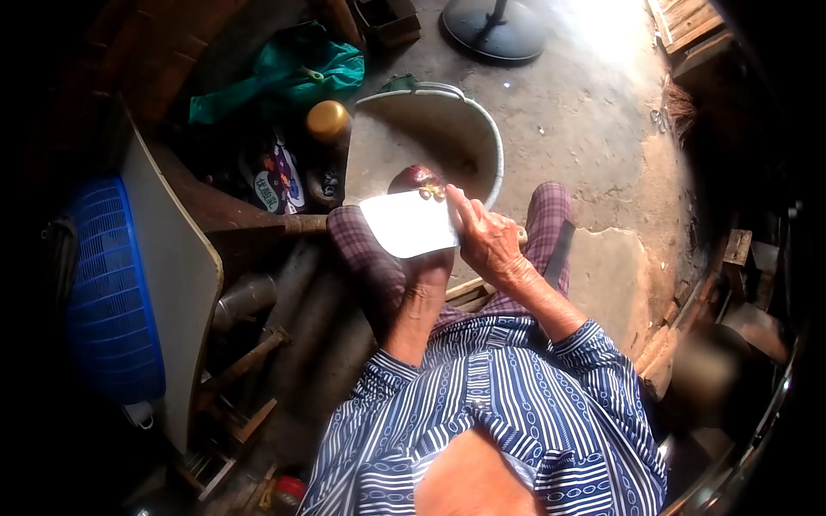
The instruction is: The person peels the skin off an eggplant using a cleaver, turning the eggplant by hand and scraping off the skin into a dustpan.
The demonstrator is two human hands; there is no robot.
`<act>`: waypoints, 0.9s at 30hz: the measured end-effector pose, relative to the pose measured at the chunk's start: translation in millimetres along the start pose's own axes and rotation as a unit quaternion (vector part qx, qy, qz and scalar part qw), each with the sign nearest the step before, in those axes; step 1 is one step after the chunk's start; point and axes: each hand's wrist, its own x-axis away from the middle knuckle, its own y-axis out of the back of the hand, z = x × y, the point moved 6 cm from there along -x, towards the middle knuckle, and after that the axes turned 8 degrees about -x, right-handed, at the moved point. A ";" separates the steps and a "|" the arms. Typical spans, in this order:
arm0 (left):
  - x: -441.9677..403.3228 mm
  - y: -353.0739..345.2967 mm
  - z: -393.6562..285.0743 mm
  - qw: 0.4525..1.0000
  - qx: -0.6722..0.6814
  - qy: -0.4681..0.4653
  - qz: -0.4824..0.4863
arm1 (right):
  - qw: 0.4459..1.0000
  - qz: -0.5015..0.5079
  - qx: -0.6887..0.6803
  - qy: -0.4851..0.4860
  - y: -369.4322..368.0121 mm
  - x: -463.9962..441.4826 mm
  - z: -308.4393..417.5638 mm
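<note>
My right hand (490, 236) is closed around the handle of a cleaver (409, 225), its index finger reaching along the far edge of the blade. The broad blade shines white in the light. My left hand (432, 262) lies beneath the blade, which hides most of its fingers. Just beyond the blade, in line with that hand, shows a dark red, glossy round thing (416, 177) with a yellowish patch on its near side; its kind is unclear. Both hands are over the near side of a wide grey basin (495, 142) between my knees.
Left of the basin stand a gold-lidded jar (328, 121), a printed package (280, 185) and a green plastic bag (318, 69). A board (176, 258) leans beside a blue basket (107, 288). A round dark base (495, 34) stands ahead. Wood pieces (662, 357) lie on the right.
</note>
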 end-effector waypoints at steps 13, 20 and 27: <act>22.3 -44.0 32.3 0.736 0.587 0.331 0.063 | 0.997 -0.048 0.055 0.012 5.3 8.2 -25.6; 20.7 -32.7 6.4 0.971 0.193 0.110 0.094 | 0.997 -0.037 0.022 0.070 17.6 -2.2 1.8; -13.1 18.8 -6.5 0.996 -0.037 -0.062 -0.045 | 0.998 -0.030 0.004 0.061 15.4 0.3 6.2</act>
